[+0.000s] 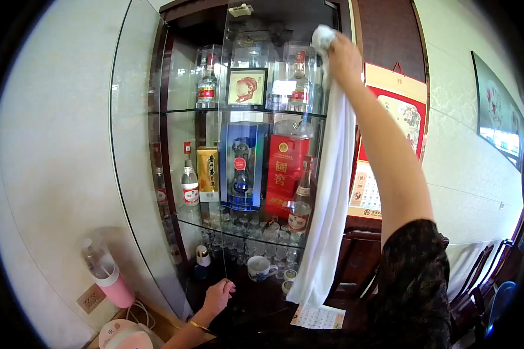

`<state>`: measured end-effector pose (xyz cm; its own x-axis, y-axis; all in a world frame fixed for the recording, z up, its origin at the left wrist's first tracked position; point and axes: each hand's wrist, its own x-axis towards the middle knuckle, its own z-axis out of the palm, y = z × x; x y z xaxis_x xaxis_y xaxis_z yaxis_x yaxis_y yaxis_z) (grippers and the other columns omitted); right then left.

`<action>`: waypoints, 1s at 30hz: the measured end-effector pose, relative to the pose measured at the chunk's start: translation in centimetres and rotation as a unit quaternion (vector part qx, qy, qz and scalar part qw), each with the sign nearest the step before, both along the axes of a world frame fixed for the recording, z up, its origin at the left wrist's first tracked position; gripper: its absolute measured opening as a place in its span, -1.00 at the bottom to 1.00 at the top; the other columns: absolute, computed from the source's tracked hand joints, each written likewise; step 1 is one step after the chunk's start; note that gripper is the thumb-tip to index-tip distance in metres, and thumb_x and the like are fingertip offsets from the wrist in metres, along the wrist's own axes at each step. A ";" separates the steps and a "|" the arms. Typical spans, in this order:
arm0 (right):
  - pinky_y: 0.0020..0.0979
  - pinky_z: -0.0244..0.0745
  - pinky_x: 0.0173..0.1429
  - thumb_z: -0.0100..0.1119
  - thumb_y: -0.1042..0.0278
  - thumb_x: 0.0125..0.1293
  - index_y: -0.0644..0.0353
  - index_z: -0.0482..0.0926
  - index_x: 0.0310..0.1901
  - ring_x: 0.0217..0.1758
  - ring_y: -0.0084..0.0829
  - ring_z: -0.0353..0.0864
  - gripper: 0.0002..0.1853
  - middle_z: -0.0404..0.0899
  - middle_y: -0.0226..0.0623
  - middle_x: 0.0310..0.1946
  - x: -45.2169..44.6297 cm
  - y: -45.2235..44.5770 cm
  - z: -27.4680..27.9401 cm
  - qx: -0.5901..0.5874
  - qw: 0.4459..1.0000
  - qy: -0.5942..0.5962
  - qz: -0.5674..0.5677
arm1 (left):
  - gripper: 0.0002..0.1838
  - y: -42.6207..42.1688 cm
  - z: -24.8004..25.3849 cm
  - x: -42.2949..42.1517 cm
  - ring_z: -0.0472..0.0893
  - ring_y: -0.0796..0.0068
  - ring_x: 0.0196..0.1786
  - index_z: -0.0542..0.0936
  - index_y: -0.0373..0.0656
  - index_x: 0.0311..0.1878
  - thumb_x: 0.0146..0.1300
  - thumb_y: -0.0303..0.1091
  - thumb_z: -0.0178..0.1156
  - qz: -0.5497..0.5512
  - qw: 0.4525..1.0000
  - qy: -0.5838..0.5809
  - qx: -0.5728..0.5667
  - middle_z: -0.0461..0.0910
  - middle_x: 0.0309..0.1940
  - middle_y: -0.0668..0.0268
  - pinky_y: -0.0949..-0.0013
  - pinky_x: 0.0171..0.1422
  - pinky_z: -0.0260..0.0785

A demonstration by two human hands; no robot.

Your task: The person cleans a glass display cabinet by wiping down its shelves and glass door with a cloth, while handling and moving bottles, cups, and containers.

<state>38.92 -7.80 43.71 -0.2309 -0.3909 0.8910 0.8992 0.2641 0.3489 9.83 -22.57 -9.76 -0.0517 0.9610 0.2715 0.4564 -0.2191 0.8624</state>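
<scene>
- Right hand (344, 61): raised, fingers closed on the bunched top of the cloth; I see it at the upper right of the cabinet (183, 14).
- Cloth (335, 186): white, one, long; hangs from that hand along the cabinet's right side, lower end overlapping the card (323, 319) in my view. Whether the bunched part touches the glass door (297, 29), I cannot tell.
- Left hand (217, 299): low, fingers curled, near the door's lower left edge; I cannot tell if it grips that edge. Gold-coloured bangle (199, 326) at the wrist.
- Upper shelf (183, 110): I list a framed picture (247, 87) between a left bottle (206, 87) and a right bottle (298, 87), each with a red label.
- Lower shelf (256, 239): gold box (208, 174), blue box (241, 168) and red box (286, 168), in that order, with a white-labelled bottle (190, 189) to the left.
- Beneath: many small glasses (239, 239); a cup (261, 269), patterned, upright, in front of them.
- Outside, right: wall calendar (367, 192), beside the cabinet.
- Outside, left: pink blender (116, 285), by a socket (91, 298).
</scene>
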 end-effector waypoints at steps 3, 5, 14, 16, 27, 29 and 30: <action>-0.20 0.39 -0.01 0.02 0.40 0.11 0.14 0.52 -0.18 -0.04 -0.09 0.45 -0.79 0.46 -0.21 -0.04 -1.6 -1.9 4.0 -0.066 0.997 0.046 -0.007 | -0.74 0.0 -0.5 -0.1 0.60 0.42 -0.50 0.50 -0.26 -0.29 0.31 -0.26 -0.08 -0.012 1.000 -0.013 0.020 0.62 -0.44 0.20 0.44 -0.36 0.44; -0.20 0.39 -0.01 -0.01 0.42 0.13 0.16 0.52 -0.18 -0.04 -0.08 0.45 -0.79 0.45 -0.23 -0.09 -2.5 -1.5 4.8 -0.055 0.994 0.077 0.047 | -0.73 0.2 0.1 -0.4 0.59 0.43 -0.50 0.50 -0.26 -0.29 0.32 -0.25 -0.07 -0.012 1.000 0.011 0.015 0.62 -0.44 0.20 0.45 -0.38 0.44; -0.18 0.29 0.21 -0.08 0.53 0.17 0.21 0.42 -0.03 0.19 0.00 0.30 -0.69 0.17 0.01 0.24 -3.6 -3.6 -11.7 -0.105 0.991 0.011 0.085 | -0.74 2.5 -0.2 -1.2 0.59 0.45 -0.51 0.50 -0.29 -0.30 0.31 -0.29 -0.06 -0.038 0.999 -0.025 0.014 0.62 -0.45 0.18 0.46 -0.41 0.42; -0.17 0.29 0.20 -0.07 0.61 0.09 0.16 0.46 -0.12 0.18 0.00 0.29 -0.70 0.19 0.02 0.21 -3.7 -3.6 -10.9 -0.100 0.990 0.010 0.100 | -0.75 2.2 0.3 -1.2 0.58 0.46 -0.51 0.50 -0.29 -0.30 0.31 -0.29 -0.06 -0.038 0.998 -0.033 0.022 0.62 -0.46 0.19 0.47 -0.41 0.42; -0.20 0.31 0.13 -0.10 0.36 0.24 0.25 0.40 0.04 0.09 -0.01 0.37 -0.66 0.34 0.04 0.09 -2.7 0.5 7.1 -0.173 0.975 0.111 0.085 | -0.76 2.2 -0.2 -1.1 0.59 0.44 -0.50 0.50 -0.29 -0.31 0.31 -0.31 -0.07 -0.030 0.998 -0.025 0.039 0.62 -0.47 0.19 0.46 -0.40 0.43; -0.22 0.30 0.16 -0.04 0.43 0.16 0.21 0.47 -0.05 0.13 -0.06 0.35 -0.70 0.30 -0.05 0.14 -3.3 -0.2 3.8 -0.135 0.984 0.082 0.080 | -0.75 2.3 -0.1 -1.3 0.59 0.43 -0.49 0.51 -0.29 -0.32 0.30 -0.31 -0.06 -0.029 0.999 -0.021 0.040 0.62 -0.47 0.19 0.46 -0.40 0.43; -0.23 0.30 0.17 -0.01 0.46 0.12 0.19 0.51 -0.10 0.14 -0.09 0.34 -0.72 0.28 -0.09 0.17 -3.7 -0.8 1.8 -0.115 0.988 0.066 0.077 | -0.75 2.6 -0.6 -1.3 0.59 0.43 -0.49 0.51 -0.29 -0.32 0.30 -0.31 -0.06 -0.026 0.998 -0.028 0.044 0.62 -0.47 0.19 0.45 -0.39 0.43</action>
